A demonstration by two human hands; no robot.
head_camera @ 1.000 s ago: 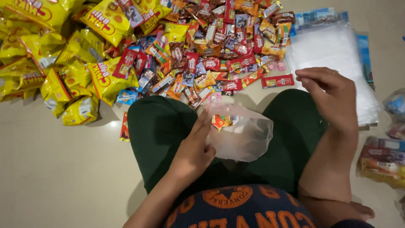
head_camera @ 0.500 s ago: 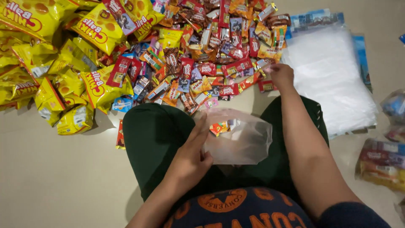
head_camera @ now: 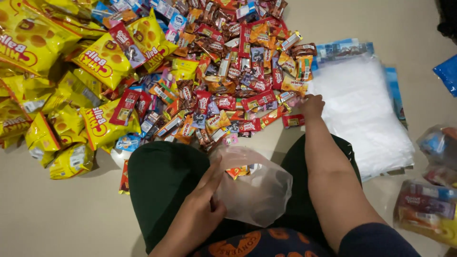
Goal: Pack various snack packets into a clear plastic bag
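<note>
A clear plastic bag point(head_camera: 259, 192) lies on my lap with an orange snack packet point(head_camera: 238, 171) inside near its mouth. My left hand point(head_camera: 202, 207) rests on the bag's left edge and holds it. My right hand point(head_camera: 312, 105) reaches forward to the right edge of a big pile of small snack packets point(head_camera: 228, 81) on the floor, its fingers closed down among the wrappers beside a small red packet point(head_camera: 293, 120). Whether it grips one is hidden.
Large yellow snack bags point(head_camera: 52, 81) are heaped at the left. A stack of clear plastic bags point(head_camera: 359, 109) lies at the right. Filled snack bags point(head_camera: 428, 204) sit at the far right edge. I sit on a beige floor point(head_camera: 62, 219), legs in dark green.
My right hand has gone from above the lap forward to the edge of the small packet pile. My left hand has stayed on the bag.
</note>
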